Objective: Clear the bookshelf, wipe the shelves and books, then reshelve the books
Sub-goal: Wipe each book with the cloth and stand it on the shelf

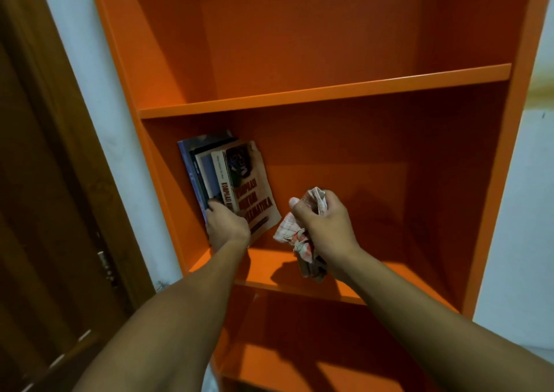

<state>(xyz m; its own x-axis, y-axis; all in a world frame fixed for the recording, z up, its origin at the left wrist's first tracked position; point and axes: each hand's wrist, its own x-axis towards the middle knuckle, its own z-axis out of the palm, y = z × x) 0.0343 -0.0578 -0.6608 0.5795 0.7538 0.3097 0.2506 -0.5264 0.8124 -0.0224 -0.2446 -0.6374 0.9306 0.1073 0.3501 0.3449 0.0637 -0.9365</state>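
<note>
At centre-left of the frame, the left hand (227,223) grips the books (227,178) on the middle shelf (353,283). Centre, the right hand (325,226) clutches the cloth (295,232). Reshelving seems underway; next, stand them upright.

We cannot see the fingertips of the left hand (227,223): they curl out of sight around the lower ends of the books (209,175) at centre left. Only the front book (254,193) shows its cover, its lowest line of print lost in shadow; the spine lettering behind is too small to read. The right hand (325,222) swallows the middle of the cloth (295,235). The bookshelf (323,91) runs off the top and bottom edges, and the door (45,181) off the left.
</note>
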